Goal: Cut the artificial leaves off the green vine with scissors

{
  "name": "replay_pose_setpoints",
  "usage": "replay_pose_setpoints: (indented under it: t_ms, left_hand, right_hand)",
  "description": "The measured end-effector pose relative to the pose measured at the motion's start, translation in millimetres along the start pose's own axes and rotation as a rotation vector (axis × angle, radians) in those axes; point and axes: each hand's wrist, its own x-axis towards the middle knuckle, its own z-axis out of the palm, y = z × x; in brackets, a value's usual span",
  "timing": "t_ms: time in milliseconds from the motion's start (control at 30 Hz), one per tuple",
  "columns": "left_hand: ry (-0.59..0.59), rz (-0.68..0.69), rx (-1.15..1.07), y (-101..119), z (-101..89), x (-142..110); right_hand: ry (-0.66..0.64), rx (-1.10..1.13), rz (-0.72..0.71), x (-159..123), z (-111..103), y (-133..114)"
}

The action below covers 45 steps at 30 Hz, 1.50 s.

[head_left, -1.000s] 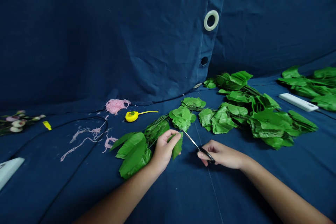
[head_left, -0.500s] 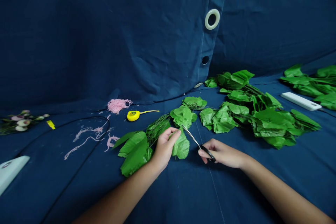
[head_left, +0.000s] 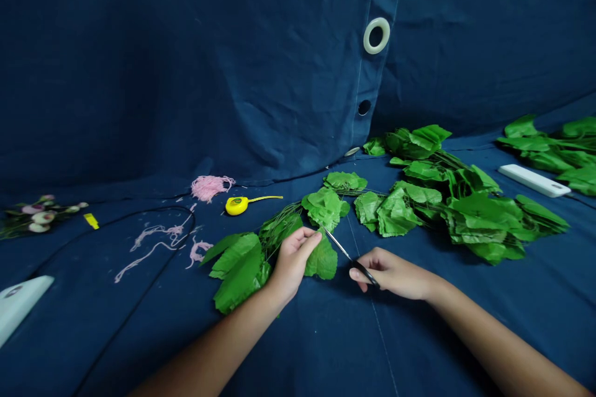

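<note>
My left hand is closed on a green fabric leaf at the end of a wired leaf sprig lying on the blue cloth. My right hand grips black-handled scissors. Their thin blades point up and left, with the tips right beside the leaf by my left fingertips. A larger heap of green leaf sprigs lies just beyond and to the right of both hands.
A yellow tape measure and pink thread scraps lie left of the leaves. A black cord, small flowers and a white object are at far left. A white remote-like bar and more leaves sit far right.
The leaf in my left hand has turned from folded and edge-on to flat and spread. The scissor blades have come together and their tips sit closer to the leaf.
</note>
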Motion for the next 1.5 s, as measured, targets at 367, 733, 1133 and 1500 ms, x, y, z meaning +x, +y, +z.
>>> replay_pose_setpoints:
  t_ms: [367, 733, 1133, 1500]
  left_hand:
    - [-0.06, -0.007, 0.068, 6.8, 4.3, -2.4]
    - [-0.034, 0.0, 0.001, -0.2, -1.9, -1.0]
    - [0.007, 0.006, 0.001, -1.4, -2.1, 0.0]
    - [0.054, 0.023, -0.02, -4.4, -3.2, 1.1]
  right_hand:
    - [-0.01, -0.016, -0.009, 0.4, 0.7, -2.9]
    - [-0.009, -0.026, 0.003, -0.4, 0.0, 1.3]
    - [-0.032, -0.009, -0.008, 0.1, -0.3, 0.2]
    - [-0.021, 0.04, -0.009, 1.5, 0.2, -0.1]
